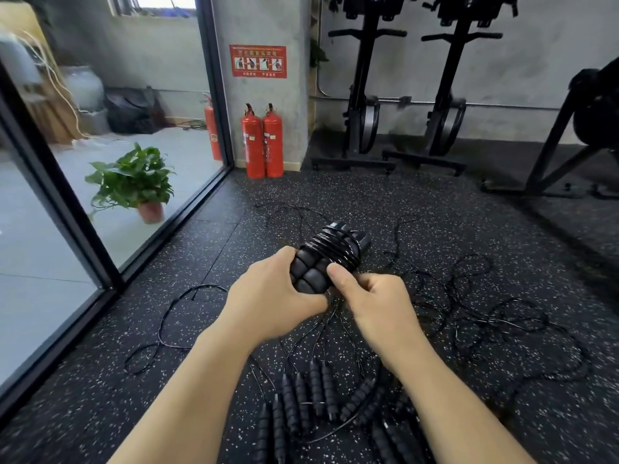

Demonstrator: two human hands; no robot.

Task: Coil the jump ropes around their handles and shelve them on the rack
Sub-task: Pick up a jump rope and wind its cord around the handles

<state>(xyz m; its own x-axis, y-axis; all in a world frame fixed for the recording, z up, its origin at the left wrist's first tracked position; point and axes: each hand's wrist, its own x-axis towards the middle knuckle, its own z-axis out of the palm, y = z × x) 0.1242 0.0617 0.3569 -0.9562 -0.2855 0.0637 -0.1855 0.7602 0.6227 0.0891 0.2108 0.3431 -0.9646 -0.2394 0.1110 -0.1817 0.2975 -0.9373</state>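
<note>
Nearest the camera: loose handles [303, 406], black and ribbed, lie in pairs and in a rough heap on the speckled rubber floor [435, 212], between the two forearms. Thin black cords [469, 313] run from them in tangled loops, spread to both sides and ahead. Above the heap, both hands meet on one handle bundle [321, 259], two ribbed handles side by side, held off the floor and tilted away to the right. Left hand [271, 296]: fingers and thumb curled round the near end of the bundle. Right hand [375, 306]: thumb pressed on the handles just below the coils, fingers curled underneath; whether they also pinch the cord, cannot tell. Cord is wound in several close turns round the far half of the bundle; a free length hangs down between the hands. Farther off, left: glass wall [67, 229], potted plant [134, 182] behind it. Centre: two red fire extinguishers [263, 142] against a concrete pillar, red sign [258, 61] above. Right: black exercise machines [363, 95] along the far wall.
</note>
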